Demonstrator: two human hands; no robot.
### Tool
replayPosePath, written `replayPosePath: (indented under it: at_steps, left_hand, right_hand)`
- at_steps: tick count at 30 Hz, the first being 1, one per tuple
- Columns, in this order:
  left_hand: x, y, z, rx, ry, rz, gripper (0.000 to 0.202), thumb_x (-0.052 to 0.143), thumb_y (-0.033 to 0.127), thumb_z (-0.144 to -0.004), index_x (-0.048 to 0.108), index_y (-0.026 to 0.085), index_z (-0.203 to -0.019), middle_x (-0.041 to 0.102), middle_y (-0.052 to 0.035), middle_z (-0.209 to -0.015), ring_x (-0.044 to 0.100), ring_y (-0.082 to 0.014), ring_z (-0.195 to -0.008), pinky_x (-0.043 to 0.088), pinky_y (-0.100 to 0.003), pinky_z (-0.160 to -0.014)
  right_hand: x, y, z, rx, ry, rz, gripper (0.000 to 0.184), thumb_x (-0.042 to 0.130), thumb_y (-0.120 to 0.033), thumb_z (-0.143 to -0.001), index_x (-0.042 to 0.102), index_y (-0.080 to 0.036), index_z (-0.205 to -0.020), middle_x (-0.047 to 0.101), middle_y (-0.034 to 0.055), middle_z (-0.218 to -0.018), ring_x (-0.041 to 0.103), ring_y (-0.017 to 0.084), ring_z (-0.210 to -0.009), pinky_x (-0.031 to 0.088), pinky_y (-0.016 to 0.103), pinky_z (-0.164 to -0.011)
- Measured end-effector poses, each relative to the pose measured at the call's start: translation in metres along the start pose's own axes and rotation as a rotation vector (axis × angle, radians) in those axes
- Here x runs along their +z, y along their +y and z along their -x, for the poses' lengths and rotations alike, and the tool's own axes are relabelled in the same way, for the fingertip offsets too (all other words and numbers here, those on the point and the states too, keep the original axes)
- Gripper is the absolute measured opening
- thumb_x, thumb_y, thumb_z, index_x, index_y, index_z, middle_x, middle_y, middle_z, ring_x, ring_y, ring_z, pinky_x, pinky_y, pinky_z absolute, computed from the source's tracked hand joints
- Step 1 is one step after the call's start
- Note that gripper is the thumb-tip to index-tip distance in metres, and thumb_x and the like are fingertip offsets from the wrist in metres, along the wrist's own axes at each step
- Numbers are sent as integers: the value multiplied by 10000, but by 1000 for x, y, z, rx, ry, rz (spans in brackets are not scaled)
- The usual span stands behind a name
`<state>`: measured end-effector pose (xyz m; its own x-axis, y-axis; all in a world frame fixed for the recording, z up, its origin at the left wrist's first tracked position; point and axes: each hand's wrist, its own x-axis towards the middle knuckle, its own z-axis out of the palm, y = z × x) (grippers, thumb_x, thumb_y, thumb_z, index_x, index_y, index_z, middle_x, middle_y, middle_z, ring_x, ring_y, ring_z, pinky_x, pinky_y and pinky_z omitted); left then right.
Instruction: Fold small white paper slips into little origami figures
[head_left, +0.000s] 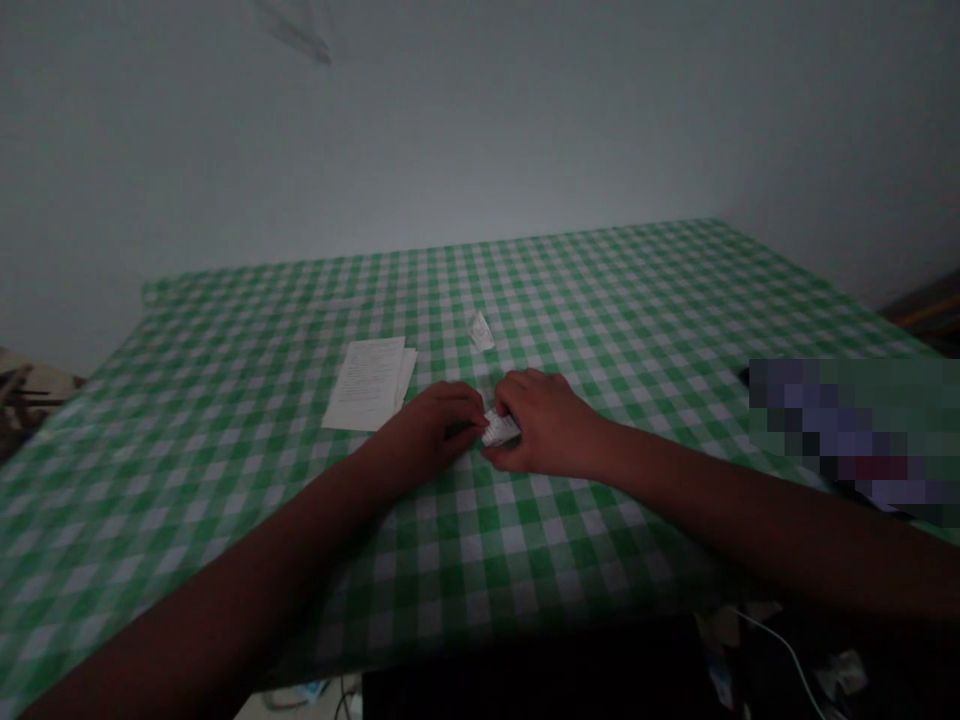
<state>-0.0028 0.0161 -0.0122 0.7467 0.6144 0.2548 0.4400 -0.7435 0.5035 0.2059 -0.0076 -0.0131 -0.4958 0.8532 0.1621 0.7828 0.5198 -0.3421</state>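
Between my two hands is a small folded piece of printed paper [501, 429], just above or on the checked tablecloth. My left hand [439, 425] pinches its left edge with thumb and fingertips. From the other side my right hand [546, 425] grips it, fingers curled over the top and thumb at the near edge. Part of the paper is hidden by the right fingers. Beyond my hands lies another small folded paper piece [481, 331]. Left of them rests a stack of printed sheets [365, 385], slightly fanned.
A green-and-white checked tablecloth [600, 300] covers the table, which stands against a pale wall [480, 130]. At the right edge a blurred-out, dark-edged object [840, 430] lies near my right forearm. Below the front edge are a white cable [784, 645] and clutter.
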Motion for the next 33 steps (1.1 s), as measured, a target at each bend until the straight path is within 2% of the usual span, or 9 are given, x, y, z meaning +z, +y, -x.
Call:
replayPosePath:
  at_steps: [6,9,12,17,23,26,30,33]
  left_hand:
    - [-1,-1,1,8,5,-6,94,609,182,-898,696,204,-927,671,-43,-1021,617,-187,-987,506,-380,-922]
    - [-1,-2,2,6,3,-28,71,613,208,-907,684,203,-912,662,-45,-1023,602,-192,-988,504,-388,-910]
    - [-2,-3,2,9,-2,-51,63,606,226,-917,666,205,-926,645,-47,-1030,581,-199,-1007,501,-394,-915]
    - [-1,-3,3,1,0,-70,41,616,215,-906,643,201,-933,624,-50,-1041,564,-202,-1015,493,-393,-921]
    - [0,-2,3,2,18,-117,57,628,220,-898,604,198,-944,604,-60,-1091,551,-214,-1046,478,-403,-942]
    - [0,0,2,-24,46,-137,78,627,227,-896,565,192,-927,600,-66,-1065,558,-220,-1023,490,-407,-918]
    - [-2,1,2,-83,147,-159,110,623,226,-892,526,194,-934,579,-58,-1032,562,-211,-999,499,-396,-904]
    - [-4,1,4,-95,197,-186,153,603,213,-890,518,198,-1016,578,-62,-1045,561,-221,-1028,497,-408,-926]
  right_hand:
    - [-3,2,1,3,-10,6,552,734,-622,-689,542,-197,-983,631,95,-1046,567,290,-993,412,413,-804]
    - [-7,8,1,44,-7,34,485,631,-632,-799,569,-181,-968,636,120,-1028,571,289,-963,425,413,-785]
    - [-10,11,1,75,-39,36,361,587,-544,-870,597,-184,-895,640,113,-965,578,272,-918,424,401,-759]
    - [-11,9,-2,121,-59,-60,236,678,-425,-814,614,-199,-806,645,72,-894,588,250,-881,411,379,-727]
    - [-9,5,-3,113,27,-344,57,652,-196,-778,597,-201,-792,646,14,-809,584,168,-787,422,301,-695]
    - [-10,4,-3,62,100,-434,86,596,-126,-780,555,-201,-787,608,-11,-756,556,134,-704,414,267,-647]
    - [-13,6,-4,-90,293,-206,110,516,-90,-823,522,-200,-819,583,30,-831,532,174,-827,422,310,-769]
    - [-11,7,-4,-219,250,18,102,477,-105,-872,546,-180,-865,583,74,-882,494,215,-878,413,365,-818]
